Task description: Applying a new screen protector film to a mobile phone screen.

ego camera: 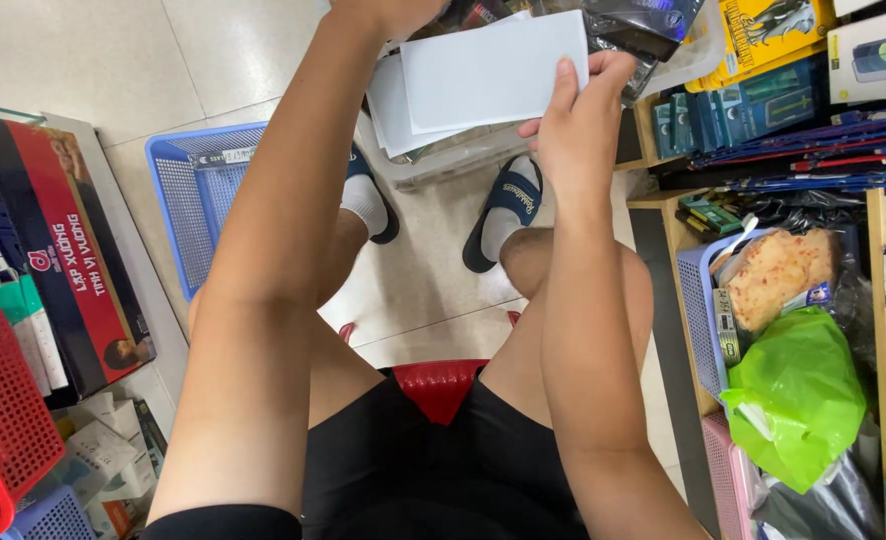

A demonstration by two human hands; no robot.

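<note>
Head view, looking down past both forearms to the floor. The right hand [575, 130] has its fingers [563, 85] clamped on the right short edge of a white card [493, 70], thumb on the upper face and the other fingers hidden beneath. The card's long axis runs left to right, tilted slightly up toward the right, and the card lies directly left of the right fingers. It sits on top of a small stack of similar white sheets [388, 110], fanned out below and to the left. The left hand [388, 12] reaches the stack's far left corner at the top edge of the frame; most of it is cut off, so whether its fingers are apart or together cannot be told. The right hand is clearly on the card. Both arms are extended forward, elbows near the knees, the person seated on a red stool [441, 385]. Under the sheets stands a clear plastic bin [453, 160] on the tiled floor, between two sandalled feet. A blue basket [188, 200] lies left of it. Shelves [663, 215] with packaged goods and a green bag [798, 395] fill the right side; a red crate [3, 410] sits at lower left.
</note>
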